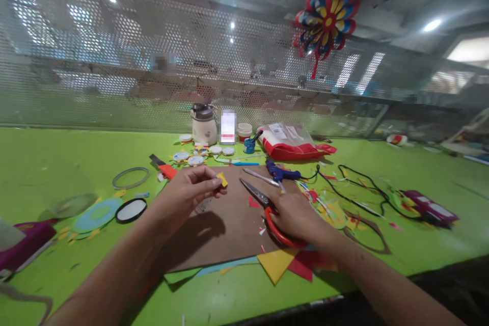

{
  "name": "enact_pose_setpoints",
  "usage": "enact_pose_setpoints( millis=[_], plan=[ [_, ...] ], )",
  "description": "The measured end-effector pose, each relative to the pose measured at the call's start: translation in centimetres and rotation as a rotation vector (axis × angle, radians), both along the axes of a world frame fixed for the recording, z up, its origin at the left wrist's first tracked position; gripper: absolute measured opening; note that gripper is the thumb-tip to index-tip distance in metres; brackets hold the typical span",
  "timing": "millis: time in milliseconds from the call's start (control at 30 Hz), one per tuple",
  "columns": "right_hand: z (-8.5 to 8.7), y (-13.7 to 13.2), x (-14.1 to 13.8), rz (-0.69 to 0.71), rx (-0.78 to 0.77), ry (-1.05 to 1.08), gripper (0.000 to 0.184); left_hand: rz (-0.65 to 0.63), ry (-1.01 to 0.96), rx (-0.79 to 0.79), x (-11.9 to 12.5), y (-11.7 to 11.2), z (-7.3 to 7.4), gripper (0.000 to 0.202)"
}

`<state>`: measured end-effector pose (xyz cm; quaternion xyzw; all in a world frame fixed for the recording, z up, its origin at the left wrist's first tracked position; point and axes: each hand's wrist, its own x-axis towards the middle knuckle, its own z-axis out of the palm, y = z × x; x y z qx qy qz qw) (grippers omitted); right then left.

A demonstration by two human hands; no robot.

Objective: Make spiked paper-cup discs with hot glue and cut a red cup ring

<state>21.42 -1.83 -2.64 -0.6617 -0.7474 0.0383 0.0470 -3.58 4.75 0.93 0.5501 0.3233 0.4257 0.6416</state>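
Observation:
My left hand (191,188) pinches a small yellow paper piece (222,179) above the brown cardboard sheet (229,224). My right hand (296,216) rests on the red handles of a pair of scissors (263,201), fingers curled over them; the metal blades point up and left across the cardboard. Small red paper scraps (253,202) lie near the blades. Yellow, red and blue paper sheets (275,263) stick out from under the cardboard's near edge.
A blue glue gun (280,172) with a black cord (355,183) lies behind the scissors. Jars, round paper discs and a red-and-clear bag (294,143) stand at the back. Rings (130,178), a black-rimmed oval (131,210) and purple tools (430,207) lie on the green table (76,153). A paper flower (327,15) hangs on the mesh.

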Motion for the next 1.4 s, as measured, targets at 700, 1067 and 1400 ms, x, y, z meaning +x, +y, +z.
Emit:
enact_pose_setpoints(
  millis=[700,1067,1400],
  plan=[
    [2.5,2.3,-4.9,0.151,-0.063,1.114,0.020,-0.102,0.233,0.161,1.9,-1.0,-1.7,0.020],
    [1.5,2.2,-4.4,0.096,-0.063,1.292,0.031,-0.157,0.073,-0.089,3.2,-1.8,-2.5,0.028],
    [1.2,1.6,-4.9,0.052,-0.016,1.402,0.024,-0.142,0.184,-0.080,3.0,-1.9,-2.0,0.014]
  ],
)
